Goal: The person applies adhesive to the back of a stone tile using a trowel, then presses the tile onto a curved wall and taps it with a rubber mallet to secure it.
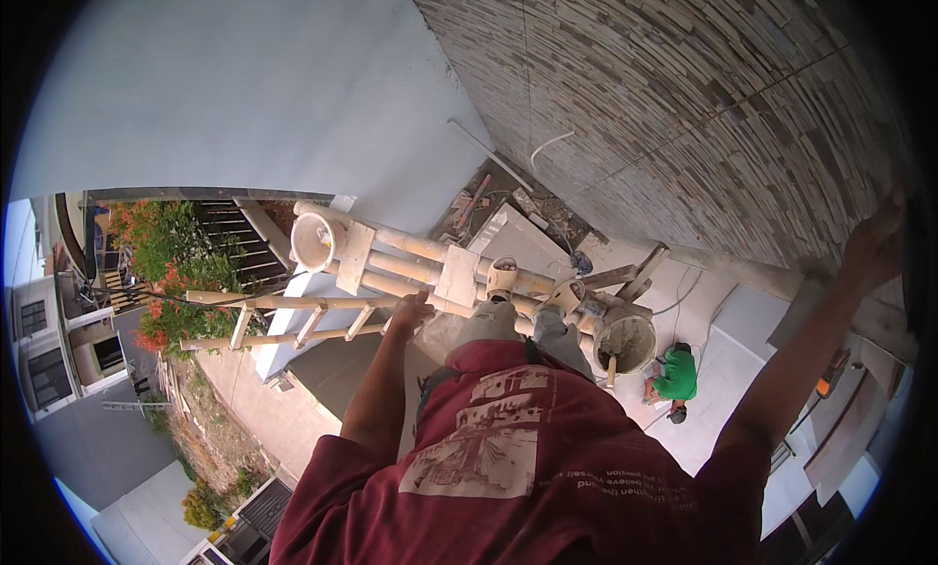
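Visibly, the left hand [411, 312] is near the ladder [307, 325] beside the scaffold [403, 266], well apart from the right hand [873, 244] at the wall [664, 106] right of the scaffold, either grip indeterminable, with a bucket [647, 346] at the scaffold's right end.

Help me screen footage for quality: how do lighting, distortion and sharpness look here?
Head view: strong fisheye bending, black corners, bluish fringing at the lower left rim; head view: soft daylight, with the pale floor looking washed out; head view: the strip-patterned wall darkens toward the right rim, where the right grip looks dim and soft.
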A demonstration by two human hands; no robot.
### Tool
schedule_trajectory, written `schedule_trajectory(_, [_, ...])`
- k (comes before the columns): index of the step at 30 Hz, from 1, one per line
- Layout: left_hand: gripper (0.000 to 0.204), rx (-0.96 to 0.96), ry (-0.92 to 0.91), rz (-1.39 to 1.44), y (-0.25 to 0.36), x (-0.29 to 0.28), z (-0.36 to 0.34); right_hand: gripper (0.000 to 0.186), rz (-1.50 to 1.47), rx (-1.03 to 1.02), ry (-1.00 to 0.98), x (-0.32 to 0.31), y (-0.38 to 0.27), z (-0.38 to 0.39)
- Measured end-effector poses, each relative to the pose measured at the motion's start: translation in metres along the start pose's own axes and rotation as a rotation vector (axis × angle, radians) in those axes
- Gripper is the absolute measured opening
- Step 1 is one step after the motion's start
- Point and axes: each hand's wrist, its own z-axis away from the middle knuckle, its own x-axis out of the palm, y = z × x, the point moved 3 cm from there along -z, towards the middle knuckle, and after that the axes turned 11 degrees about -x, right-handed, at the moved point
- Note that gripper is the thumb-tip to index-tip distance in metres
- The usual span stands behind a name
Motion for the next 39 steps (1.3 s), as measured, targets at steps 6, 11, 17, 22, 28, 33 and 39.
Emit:
schedule_trajectory(6, [0.062, 0.130, -0.081, -0.090, 0.040, 0.023, 0.001, 0.042, -0.661, 0.845, -1.692, -0.089, -0.124, 0.620])
schedule_trajectory(11, [0.053, -0.070, -0.037, -0.173, -0.009, 0.019, 0.012, 0.031, -0.169, 2.255, -1.843, -0.268, -0.171, 0.618])
schedule_trajectory(17, [0.062, -0.273, -0.187, -0.622, -0.062, 0.041, -0.031, 0.033, -0.328, 2.179, -1.254, -0.212, -0.129, 0.617])
schedule_trajectory(22, [0.066, 0.219, -0.256, -0.922, -0.077, 0.095, -0.058, 0.032, -0.506, 2.133, -1.198, -0.085, -0.138, 0.629])
schedule_trajectory(28, [0.085, -0.037, 0.142, -1.340, -0.068, 0.189, -0.045, 0.023, -0.620, 1.728, -1.533, -0.026, -0.170, 0.790])
schedule_trajectory(33, [0.085, -0.071, 0.209, -1.430, -0.057, 0.193, -0.033, 0.032, -0.473, 1.431, -1.527, -0.016, -0.184, 0.946])
schedule_trajectory(39, [0.092, -0.238, 0.289, -1.429, -0.031, 0.193, -0.034, 0.068, 0.071, 1.901, -1.491, 0.016, -0.183, 1.058])
